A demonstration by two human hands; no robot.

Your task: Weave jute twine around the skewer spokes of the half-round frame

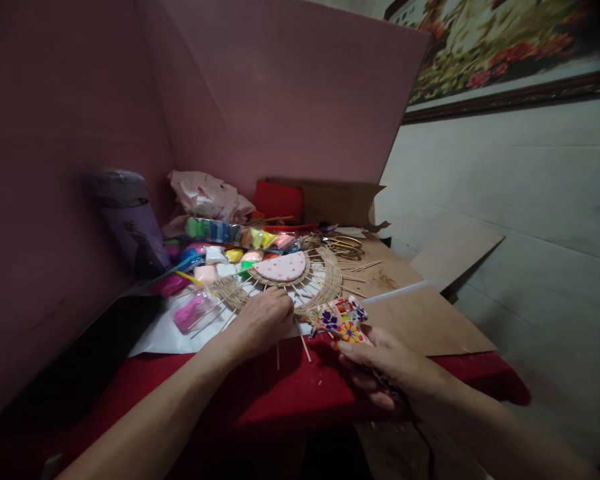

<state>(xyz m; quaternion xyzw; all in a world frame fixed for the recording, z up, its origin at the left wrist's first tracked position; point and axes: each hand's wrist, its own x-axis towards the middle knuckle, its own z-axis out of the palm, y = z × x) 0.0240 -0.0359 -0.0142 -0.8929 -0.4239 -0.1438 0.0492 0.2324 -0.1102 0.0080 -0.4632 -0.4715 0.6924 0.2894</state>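
Note:
A half-round woven piece point(331, 280) of twine and thin radiating sticks lies on the table, with a pink dotted half-disc point(283, 268) at its centre. My left hand point(265, 321) is closed at its near edge, fingertips curled down and partly hidden. In my right hand point(385, 363) is a flower-patterned glue gun point(337, 320), its front end pointing left over the woven piece's near right side. A dark cord hangs below that hand. Several bare sticks point(303, 341) jut out toward me between the two hands.
Bagged coloured clay point(230, 233) and a pink packet point(190, 312) lie left and behind. A purple tumbler point(133, 223) stands at left. Brown cardboard point(410, 320) covers the right side over a red cloth point(290, 387). Pink panels point(280, 100) close off the back and left.

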